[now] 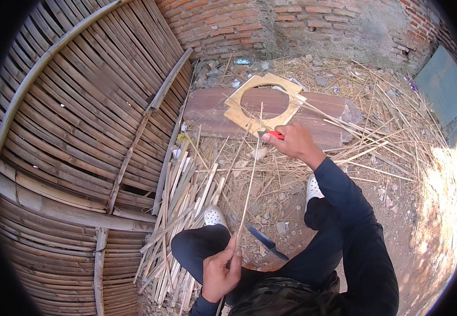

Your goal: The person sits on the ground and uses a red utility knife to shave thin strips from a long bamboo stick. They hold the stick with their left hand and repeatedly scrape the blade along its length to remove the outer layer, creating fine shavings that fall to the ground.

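A long thin bamboo strip (250,192) runs up the middle, from my lap to beyond my right hand. Near its lower end my left hand (221,270) pinches it between thumb and fingers. My right hand (295,141) is closed around the red handle (277,135) of a small knife. Its short dark blade (262,134) lies against the strip close to its far end; the exact contact is too small to make out. On the ground between my feet rests a larger dark-bladed knife (262,238).
Many split bamboo strips (173,210) are heaped left of my left shoe (215,216). Ahead, a wooden board with a round hole (232,115) lies on a brown panel (202,108). Bamboo shavings (391,118) litter the right. A bamboo wall (81,100) and brick wall (223,26) enclose the space.
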